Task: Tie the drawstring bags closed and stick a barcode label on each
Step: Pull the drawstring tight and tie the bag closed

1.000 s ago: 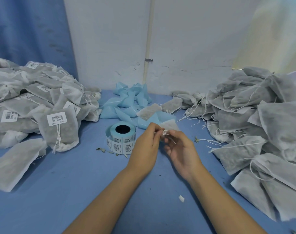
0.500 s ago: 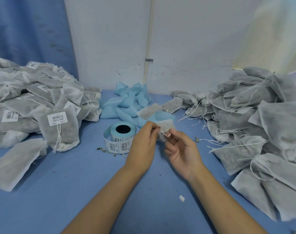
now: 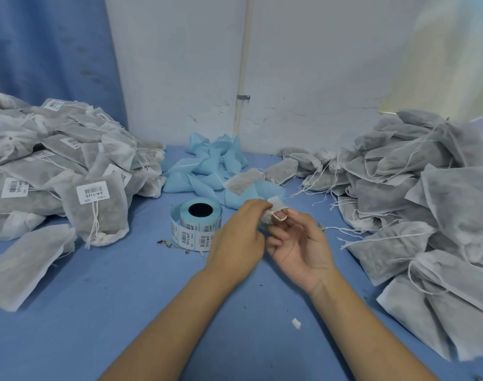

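A small white drawstring bag [image 3: 274, 204] is held between both hands over the middle of the blue table [image 3: 97, 298], mostly hidden behind my fingers. My left hand [image 3: 239, 237] pinches the bag's gathered neck. My right hand [image 3: 301, 246] faces palm up, with the bag's white string looped round a fingertip. A roll of barcode labels [image 3: 197, 224] on light blue backing stands just left of my left hand, a strip of labels hanging at its front.
A heap of labelled, tied bags [image 3: 56, 171] fills the left side. A bigger heap of unlabelled bags [image 3: 427, 202] with loose strings fills the right. Crumpled blue backing paper [image 3: 210, 166] lies at the back against the wall. A small white scrap [image 3: 296, 323] lies near my right forearm.
The bag's corner has come up above my fingers. The string loop now sits round a right fingertip, and my right fingers have spread a little.
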Demonstrator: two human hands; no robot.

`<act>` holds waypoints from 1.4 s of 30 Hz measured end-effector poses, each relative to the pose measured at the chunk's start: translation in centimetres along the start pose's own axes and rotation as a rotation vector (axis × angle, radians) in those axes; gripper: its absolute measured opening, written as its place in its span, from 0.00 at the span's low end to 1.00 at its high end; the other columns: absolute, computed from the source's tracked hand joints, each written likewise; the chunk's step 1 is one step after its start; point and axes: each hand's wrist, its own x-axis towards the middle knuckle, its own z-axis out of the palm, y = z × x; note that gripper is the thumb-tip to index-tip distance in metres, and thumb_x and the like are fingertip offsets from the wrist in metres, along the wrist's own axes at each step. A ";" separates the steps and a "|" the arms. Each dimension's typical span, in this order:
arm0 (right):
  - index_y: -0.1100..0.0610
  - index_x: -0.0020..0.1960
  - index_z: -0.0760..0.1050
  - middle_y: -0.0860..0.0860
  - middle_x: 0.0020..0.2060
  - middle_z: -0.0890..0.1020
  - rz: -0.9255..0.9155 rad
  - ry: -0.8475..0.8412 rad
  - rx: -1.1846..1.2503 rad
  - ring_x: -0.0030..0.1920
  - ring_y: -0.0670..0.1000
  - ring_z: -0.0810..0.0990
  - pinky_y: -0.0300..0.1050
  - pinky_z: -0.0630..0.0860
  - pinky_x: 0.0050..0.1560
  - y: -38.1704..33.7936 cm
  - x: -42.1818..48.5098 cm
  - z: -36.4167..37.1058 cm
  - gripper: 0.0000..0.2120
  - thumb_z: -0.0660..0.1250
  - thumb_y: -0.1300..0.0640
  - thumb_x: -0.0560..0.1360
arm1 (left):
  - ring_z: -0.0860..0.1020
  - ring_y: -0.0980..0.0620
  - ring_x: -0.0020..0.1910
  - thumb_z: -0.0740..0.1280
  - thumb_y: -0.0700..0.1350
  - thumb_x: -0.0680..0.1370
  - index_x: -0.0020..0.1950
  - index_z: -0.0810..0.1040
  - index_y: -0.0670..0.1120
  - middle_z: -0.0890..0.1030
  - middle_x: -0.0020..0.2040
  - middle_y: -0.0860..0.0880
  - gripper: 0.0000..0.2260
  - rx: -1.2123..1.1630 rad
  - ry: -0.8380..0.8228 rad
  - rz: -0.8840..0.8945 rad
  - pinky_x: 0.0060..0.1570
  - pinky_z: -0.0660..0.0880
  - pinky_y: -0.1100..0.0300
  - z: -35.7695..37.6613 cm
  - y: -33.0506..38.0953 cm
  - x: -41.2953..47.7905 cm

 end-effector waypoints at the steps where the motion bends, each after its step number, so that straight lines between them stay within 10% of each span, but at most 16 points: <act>1: 0.56 0.33 0.78 0.48 0.31 0.77 0.002 -0.027 0.004 0.25 0.44 0.67 0.34 0.64 0.28 0.0 0.0 0.0 0.14 0.82 0.58 0.53 | 0.71 0.57 0.60 0.60 0.34 0.73 0.67 0.71 0.51 0.70 0.68 0.57 0.24 0.078 -0.001 0.019 0.54 0.72 0.57 0.0 -0.1 0.1; 8: 0.54 0.34 0.76 0.47 0.30 0.75 0.022 -0.111 0.058 0.27 0.45 0.68 0.36 0.65 0.29 -0.1 -0.3 0.2 0.18 0.82 0.60 0.52 | 0.73 0.49 0.51 0.67 0.43 0.76 0.50 0.77 0.46 0.79 0.49 0.50 0.05 0.225 0.217 0.088 0.45 0.69 0.54 -0.4 -0.4 0.5; 15: 0.51 0.33 0.76 0.47 0.33 0.77 -0.049 0.000 0.029 0.28 0.46 0.69 0.36 0.67 0.30 -0.2 -0.1 0.2 0.17 0.82 0.59 0.51 | 0.73 0.66 0.36 0.64 0.37 0.78 0.45 0.68 0.53 0.76 0.35 0.63 0.11 -0.504 0.331 -0.090 0.39 0.69 0.72 -1.3 0.4 1.2; 27: 0.53 0.38 0.80 0.45 0.39 0.84 -0.194 0.411 -0.349 0.44 0.44 0.81 0.40 0.77 0.53 0.9 0.4 1.0 0.07 0.70 0.63 0.72 | 0.77 0.49 0.41 0.60 0.41 0.81 0.47 0.69 0.58 0.78 0.43 0.52 0.11 -0.751 0.496 -0.237 0.48 0.76 0.36 -1.9 0.5 1.9; 37: 0.59 0.40 0.80 0.53 0.41 0.84 -0.241 0.492 -0.352 0.44 0.49 0.81 0.39 0.80 0.48 1.3 0.6 1.5 0.04 0.71 0.65 0.72 | 0.79 0.52 0.50 0.55 0.32 0.75 0.52 0.79 0.54 0.82 0.49 0.53 0.21 -0.928 0.452 -0.388 0.52 0.78 0.50 -2.5 0.4 2.3; 42: 0.61 0.41 0.80 0.53 0.38 0.84 -0.243 0.513 -0.327 0.41 0.48 0.82 0.37 0.81 0.44 1.4 0.6 1.4 0.02 0.71 0.66 0.72 | 0.75 0.57 0.47 0.61 0.33 0.75 0.70 0.63 0.55 0.76 0.53 0.53 0.27 -0.784 0.225 -0.298 0.54 0.74 0.57 -2.1 0.7 1.6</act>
